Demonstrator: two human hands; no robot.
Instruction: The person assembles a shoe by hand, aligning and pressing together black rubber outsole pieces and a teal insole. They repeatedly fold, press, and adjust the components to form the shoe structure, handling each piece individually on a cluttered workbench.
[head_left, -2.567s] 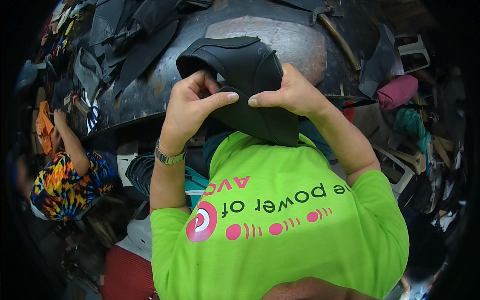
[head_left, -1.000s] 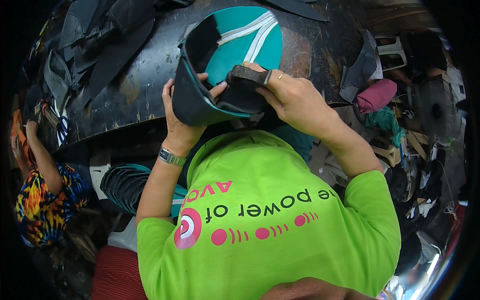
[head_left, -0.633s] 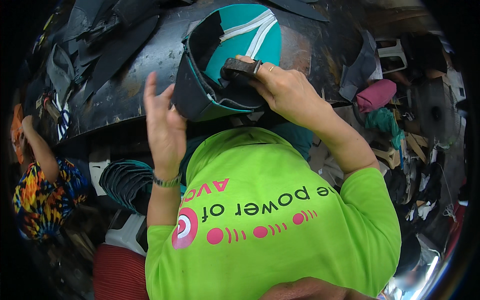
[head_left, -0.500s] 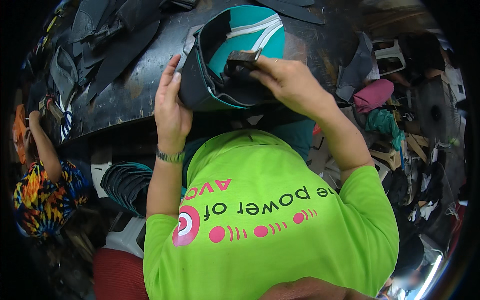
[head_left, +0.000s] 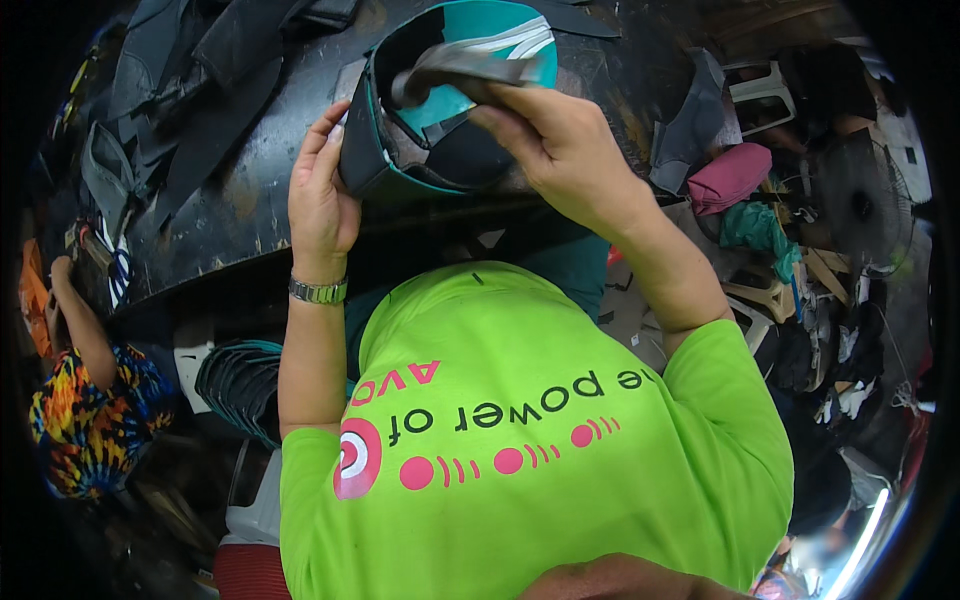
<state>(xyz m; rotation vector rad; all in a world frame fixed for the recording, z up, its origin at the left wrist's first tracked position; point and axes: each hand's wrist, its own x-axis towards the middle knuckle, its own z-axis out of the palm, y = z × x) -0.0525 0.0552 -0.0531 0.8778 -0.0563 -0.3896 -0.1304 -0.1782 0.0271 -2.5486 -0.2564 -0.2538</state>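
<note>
A piece of sewn black-and-teal material [head_left: 400, 165], probably a shoe upper, stands on edge in a curve at the table's near side. White strips cross its teal inner face. My left hand [head_left: 325, 190] steadies its left side, fingers behind and thumb toward the edge. My right hand [head_left: 565, 145] grips a dark hammer-like tool [head_left: 460, 70] over the opening of the piece. Motion blurs the tool, and my fingers cover part of it.
Dark cut pieces [head_left: 215, 110] lie heaped on the black table [head_left: 245, 215] at left. Below its edge sits a stack of teal-edged pieces [head_left: 240, 380]. A co-worker's arm [head_left: 88, 325] is at far left. At right are a pink bundle [head_left: 730, 178] and a fan [head_left: 862, 205].
The tool has risen slightly and swung left over the opening. Both hands and the piece sit a little further left and higher in view, while the whole view has shifted somewhat.
</note>
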